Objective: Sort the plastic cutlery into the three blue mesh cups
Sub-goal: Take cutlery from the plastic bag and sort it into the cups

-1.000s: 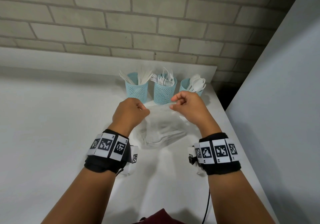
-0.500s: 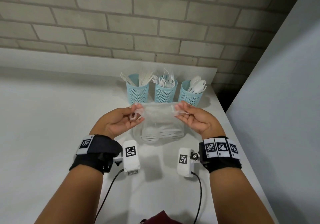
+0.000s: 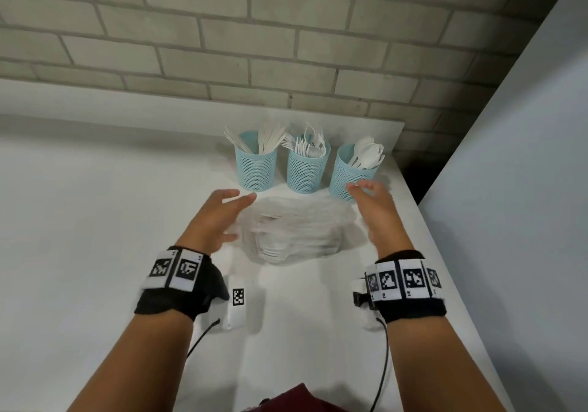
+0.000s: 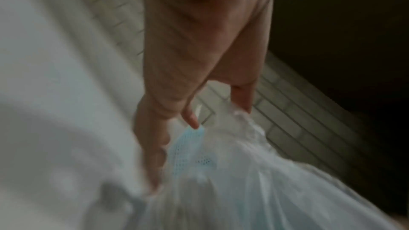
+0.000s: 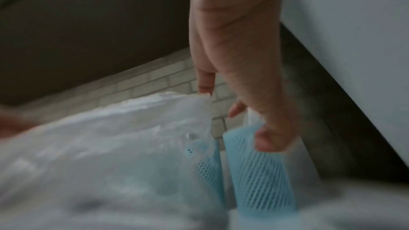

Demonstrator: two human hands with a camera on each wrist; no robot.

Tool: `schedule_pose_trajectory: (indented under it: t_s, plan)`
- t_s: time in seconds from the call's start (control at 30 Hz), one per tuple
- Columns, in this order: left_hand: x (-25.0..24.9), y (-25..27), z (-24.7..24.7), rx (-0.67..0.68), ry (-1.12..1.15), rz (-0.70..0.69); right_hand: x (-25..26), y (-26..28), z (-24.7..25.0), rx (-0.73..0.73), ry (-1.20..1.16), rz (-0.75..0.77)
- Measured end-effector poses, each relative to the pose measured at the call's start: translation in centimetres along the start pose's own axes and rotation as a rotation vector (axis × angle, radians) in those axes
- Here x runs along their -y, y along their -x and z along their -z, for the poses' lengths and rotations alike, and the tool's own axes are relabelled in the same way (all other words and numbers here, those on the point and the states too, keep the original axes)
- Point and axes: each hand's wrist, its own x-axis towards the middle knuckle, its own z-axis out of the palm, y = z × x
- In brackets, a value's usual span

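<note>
Pale brick wall [image 3: 254, 29] is seen behind a white worktop [image 3: 79, 220] in the head view. Three blue mesh cups are lined up near the wall: the left cup [image 3: 256, 169] is filled with knives, the middle cup [image 3: 305, 173] with forks, the right cup [image 3: 348, 176] with spoons. A clear plastic bag [image 3: 296, 230] with white cutlery inside is laid on the worktop just before the cups. The left hand [image 3: 216, 220] is held at the bag's left side and the right hand [image 3: 378, 211] at its right side, each grip spread apart with nothing clasped.

From the left wrist view, heavily blurred, straight fingers [image 4: 190, 116] are seen at the crinkled bag [image 4: 254, 181], with blue mesh showing through the plastic; whether the plastic is touched cannot be told.

From the right wrist view, also blurred, loose fingers [image 5: 272, 137] are seen in front of a blue cup [image 5: 261, 172], the bag [image 5: 110, 146] lying to their left.
</note>
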Motion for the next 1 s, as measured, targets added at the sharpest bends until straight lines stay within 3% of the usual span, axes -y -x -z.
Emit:
schedule_pose_trajectory:
  t_s: [0.07,0.13,0.27,0.4,0.5,0.57,0.63,0.77,0.9,1.0]
  plan:
    - [-0.3,0.4,-0.3,-0.156,-0.474,-0.144,1.0,1.6,0.1,-0.188,0.415,0.214]
    - [-0.6,0.9,-1.0,-0.25,-0.751,-0.285,1.7,3.2,-0.5,-0.189,0.562,0.327]
    - [-0.5,1.0,-2.4,-0.167,-0.918,-0.359,1.0,3.8,-3.2,0.098,0.795,0.168]
    - [1.0,0.0,-3.5,-0.182,-0.885,-0.374,-0.4,4.0,-5.9,0.181,0.832,0.279]
    - [1.9,-0.7,-3.1,-0.144,-0.718,-0.361,-1.1,3.7,-6.1,0.141,0.742,0.361]
    - [1.8,-0.9,-2.1,-0.069,-0.36,-0.267,-1.3,3.0,-5.4,0.144,0.522,0.332]
    - [1.2,-0.8,-1.0,0.049,0.046,-0.123,-1.1,2.1,-4.2,0.192,0.16,0.144]
    - [0.6,-1.2,0.3,0.199,0.607,0.122,-0.7,1.1,-1.9,0.317,-0.549,-0.283]
    - [1.4,-2.1,-0.2,0.176,1.037,0.303,-1.9,0.7,-2.5,0.283,-0.868,-0.516]
    - [1.9,-2.7,-0.2,0.191,1.156,0.365,-2.9,-0.3,-3.1,0.208,-1.071,-0.643]
